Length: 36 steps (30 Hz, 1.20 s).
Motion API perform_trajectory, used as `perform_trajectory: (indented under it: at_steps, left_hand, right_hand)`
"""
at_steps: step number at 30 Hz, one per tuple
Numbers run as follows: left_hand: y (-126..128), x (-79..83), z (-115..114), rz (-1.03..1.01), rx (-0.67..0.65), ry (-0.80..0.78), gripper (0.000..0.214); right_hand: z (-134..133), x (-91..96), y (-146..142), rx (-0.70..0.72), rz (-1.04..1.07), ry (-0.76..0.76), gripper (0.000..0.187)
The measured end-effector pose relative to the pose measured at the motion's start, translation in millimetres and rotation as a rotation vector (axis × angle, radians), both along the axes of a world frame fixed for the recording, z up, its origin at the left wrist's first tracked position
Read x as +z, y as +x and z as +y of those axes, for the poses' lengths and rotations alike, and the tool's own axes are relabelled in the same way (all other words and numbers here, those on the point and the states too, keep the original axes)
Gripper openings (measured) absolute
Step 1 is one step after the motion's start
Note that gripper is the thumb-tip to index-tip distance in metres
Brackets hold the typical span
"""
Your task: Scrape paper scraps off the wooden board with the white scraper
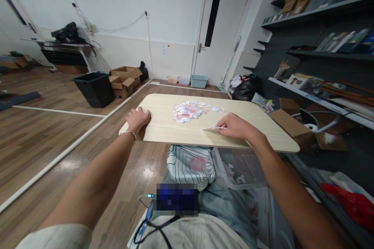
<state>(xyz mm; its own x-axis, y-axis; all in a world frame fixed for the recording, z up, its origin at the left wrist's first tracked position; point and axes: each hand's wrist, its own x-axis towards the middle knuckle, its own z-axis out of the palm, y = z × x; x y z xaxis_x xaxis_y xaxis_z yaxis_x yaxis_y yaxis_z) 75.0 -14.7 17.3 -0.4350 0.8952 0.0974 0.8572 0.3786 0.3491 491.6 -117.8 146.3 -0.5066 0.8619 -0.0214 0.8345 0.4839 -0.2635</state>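
My left hand [138,120] is at the left edge of a pale wood-grain tabletop [163,130], its fingers curled over the edge and the thumb on top. My right hand [236,125] pinches a thin white flat piece [210,128], like a card or folded paper, low over the near right half of the board. Whether its lower edge touches the surface I cannot tell. Beyond it, a loose heap of white and pinkish paper scraps [188,111] lies near the middle, with a few trailing to the right.
Below the table's near edge are a striped cloth [187,167] with a pink stain and a clear plastic bin [242,169] with white scraps. A black bin [95,89] and cardboard boxes [124,81] stand at left. Dark shelves [315,62] and an open carton [289,124] flank the right.
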Motion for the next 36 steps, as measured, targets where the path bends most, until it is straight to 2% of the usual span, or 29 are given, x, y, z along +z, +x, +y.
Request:
perform_trajectory:
  at_steps: [4, 9, 16, 22, 28, 33, 36]
  left_hand:
    - [1.0, 1.1, -0.9, 0.001, -0.001, -0.003, 0.075]
    - [2.5, 3.3, -3.0, 0.003, -0.004, -0.002, 0.075]
    - [3.1, 4.6, -4.4, 0.008, -0.003, -0.006, 0.077]
    - [1.2, 4.0, -4.0, -0.007, -0.007, -0.001, 0.079]
    - [0.1, 3.9, -2.1, -0.014, -0.003, -0.014, 0.078]
    - [-1.9, 4.0, -1.5, -0.020, -0.005, -0.001, 0.079]
    - [-3.2, 2.9, -0.5, -0.022, -0.005, 0.000, 0.080]
  right_hand:
    - [-10.2, -0.3, 4.2, 0.023, 0.022, -0.061, 0.024]
    - [-25.3, 6.4, 14.9, 0.060, 0.058, -0.172, 0.031]
    - [-39.8, 17.5, 39.3, 0.027, 0.083, -0.247, 0.029]
    - [-43.2, 25.4, 69.6, -0.052, -0.047, -0.229, 0.020]
    - [-35.7, 29.9, 88.3, -0.197, -0.196, -0.087, 0.026]
    - [-24.1, 18.0, 82.4, -0.168, -0.206, 0.012, 0.023]
    - [-20.3, 8.3, 77.6, -0.115, -0.187, 0.023, 0.023]
